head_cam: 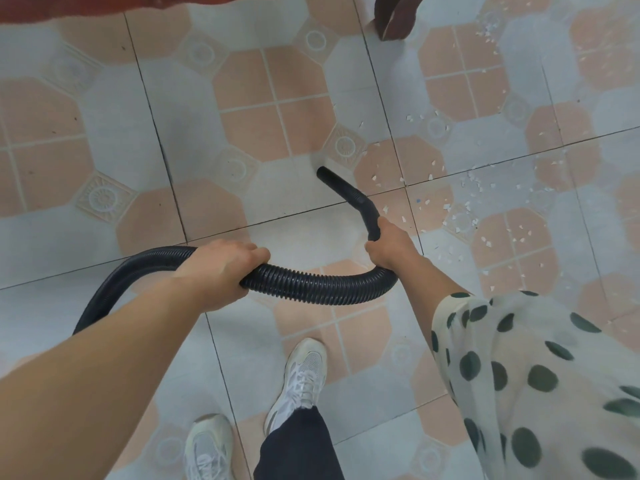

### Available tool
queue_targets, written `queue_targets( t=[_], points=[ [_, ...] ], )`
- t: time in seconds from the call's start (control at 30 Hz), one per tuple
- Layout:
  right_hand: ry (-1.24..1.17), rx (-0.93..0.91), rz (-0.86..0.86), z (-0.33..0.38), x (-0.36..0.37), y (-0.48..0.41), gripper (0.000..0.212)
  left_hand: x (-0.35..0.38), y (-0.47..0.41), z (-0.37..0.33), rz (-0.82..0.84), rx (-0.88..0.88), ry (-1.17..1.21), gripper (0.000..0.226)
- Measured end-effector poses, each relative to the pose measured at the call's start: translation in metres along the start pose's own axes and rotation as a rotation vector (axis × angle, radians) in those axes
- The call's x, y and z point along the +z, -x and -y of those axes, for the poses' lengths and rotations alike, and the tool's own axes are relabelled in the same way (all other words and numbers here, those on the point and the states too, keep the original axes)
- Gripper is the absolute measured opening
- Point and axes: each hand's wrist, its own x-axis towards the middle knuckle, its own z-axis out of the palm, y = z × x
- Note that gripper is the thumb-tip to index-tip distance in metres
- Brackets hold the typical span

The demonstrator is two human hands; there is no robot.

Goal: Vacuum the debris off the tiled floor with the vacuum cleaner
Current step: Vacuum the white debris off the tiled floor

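- The smooth black curved plastic nozzle (341, 187) points away from the person and slightly left. Its open mouth is low over the floor, and whether it touches the tile cannot be told.
- The nozzle's long axis runs from the right-hand grip (389, 244) forward to the mouth, bending along the way.
- The black ribbed flexible vacuum hose (311, 280) lies left to right between the two hands, bowed towards the person. It turns sharply forward at the right hand.
- Past the left-hand grip (221, 268) the hose arcs down to the lower left and goes behind the forearm.
- The right-hand grip is closed round the base of the nozzle where it joins the hose. The left-hand grip is closed round the ribbed hose from above.
- The glossy tiled floor (173, 116) has pale grey tiles with peach octagons and small embossed squares.
- Small white flakes of debris (471, 181) lie scattered to the right of the nozzle's mouth and further on.
- A dark wooden furniture leg (394, 19) stands at the top, near more flakes.
- Below are two white lace-up trainers (304, 375), and a cream garment with dark green dots (519, 375) hangs at the right.
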Motion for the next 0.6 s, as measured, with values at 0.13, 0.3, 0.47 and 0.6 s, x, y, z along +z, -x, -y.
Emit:
queue_targets(
  t=[0.13, 0.3, 0.47, 0.6],
  points=[
    [-0.031, 0.07, -0.078, -0.008, -0.025, -0.026, 0.044, -0.008, -0.032, -0.009, -0.014, -0.02, 0.02, 0.019],
    [-0.081, 0.134, -0.14, -0.009, -0.057, -0.064, 0.051, -0.016, -0.069, -0.012, -0.063, -0.058, 0.043, 0.022],
    [-0.086, 0.099, -0.136, -0.001, -0.08, -0.093, 0.048, -0.02, -0.091, -0.014, -0.105, -0.089, 0.084, 0.023],
    [-0.068, 0.01, -0.107, 0.01, -0.089, -0.104, 0.045, -0.02, -0.095, -0.011, -0.12, -0.114, 0.107, 0.024]
  ],
)
